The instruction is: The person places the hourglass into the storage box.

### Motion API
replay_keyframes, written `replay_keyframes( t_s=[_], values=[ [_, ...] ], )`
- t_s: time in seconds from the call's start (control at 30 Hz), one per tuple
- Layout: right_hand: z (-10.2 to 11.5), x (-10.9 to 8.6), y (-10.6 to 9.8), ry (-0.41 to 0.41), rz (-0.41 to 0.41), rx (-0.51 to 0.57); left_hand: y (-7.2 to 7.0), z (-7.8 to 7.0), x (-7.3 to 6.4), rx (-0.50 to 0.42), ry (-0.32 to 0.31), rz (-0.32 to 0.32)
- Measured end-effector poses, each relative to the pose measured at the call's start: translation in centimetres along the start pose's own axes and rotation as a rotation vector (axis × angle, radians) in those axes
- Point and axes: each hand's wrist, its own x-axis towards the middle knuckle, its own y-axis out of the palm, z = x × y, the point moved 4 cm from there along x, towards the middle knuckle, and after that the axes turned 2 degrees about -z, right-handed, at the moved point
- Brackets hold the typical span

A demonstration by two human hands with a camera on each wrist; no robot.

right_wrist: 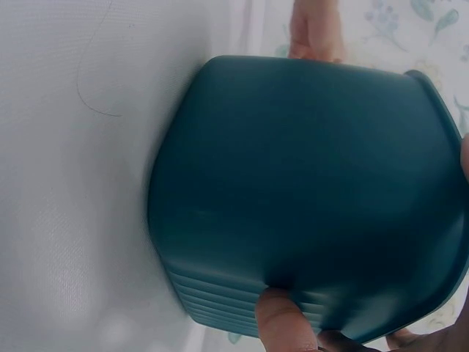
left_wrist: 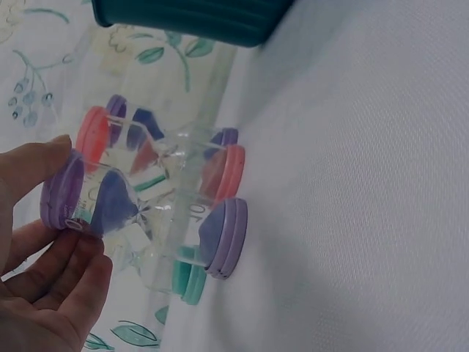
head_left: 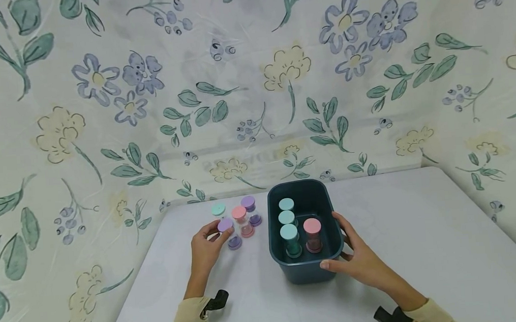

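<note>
The left hand (head_left: pixel 205 247) pinches the top cap of a purple timer (head_left: pixel 227 231) between thumb and fingertips (left_wrist: pixel 88 271); the wrist view shows the thumb on the cap's upper edge and the curled fingers under it, while the timer's lower cap rests on the surface (head_left: pixel 423 249). Just beyond this hand stand three more timers: a pink timer (head_left: pixel 242 220) touching or just beside the held one, a second purple timer (head_left: pixel 249 208) behind that, and a teal timer (head_left: pixel 218 210) farther off to the hand's left. That makes four timers outside the bin: two purple, one pink, one teal.

The right hand (head_left: pixel 357 258) grips the dark teal bin (head_left: pixel 306 271), which sits between the two hands. Its thumb (right_wrist: pixel 282 323) presses on the near wall and its fingers curl round the bin's right wall, the tips reaching the rim. Inside the bin, just left of this hand, stand four upright timers: three teal ones (head_left: pixel 288 228) in a row along the bin's left side and one pink one (head_left: pixel 312 234) to their right, nearest the gripping fingers.

One bin, eight timers in all.
</note>
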Motion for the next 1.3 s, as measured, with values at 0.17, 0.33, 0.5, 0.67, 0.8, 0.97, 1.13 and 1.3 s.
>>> replay_keyframes(
  t_s=[0.17,0.33,0.5,0.67,0.8,0.97,1.13,1.3],
  values=[
    [0.0,0.1,-0.1,-0.002,-0.001,-0.002,0.1,0.2,0.2,-0.020,0.024,-0.012],
    [0.1,0.1,-0.1,-0.005,0.003,0.004,-0.1,0.2,0.1,-0.021,0.023,-0.024],
    [0.1,0.1,0.0,-0.006,0.006,0.009,-0.4,-0.2,-0.1,-0.027,0.028,-0.033],
    [0.1,0.1,-0.1,-0.011,0.002,0.001,-0.8,-1.1,-0.3,-0.025,0.052,-0.045],
    [0.0,0.2,-0.2,-0.017,0.002,0.004,-1.1,-2.1,-0.5,-0.042,0.075,-0.055],
    [0.0,0.2,-0.2,-0.035,-0.001,0.009,-1.3,-3.7,-0.8,-0.088,0.110,-0.050],
    [-0.2,0.3,-0.3,-0.036,-0.003,-0.001,-1.2,-5.6,-1.1,-0.146,0.170,-0.032],
    [-0.2,0.4,-0.3,-0.031,0.000,-0.008,-1.3,-7.4,-1.5,-0.159,0.211,-0.002]
  ],
)
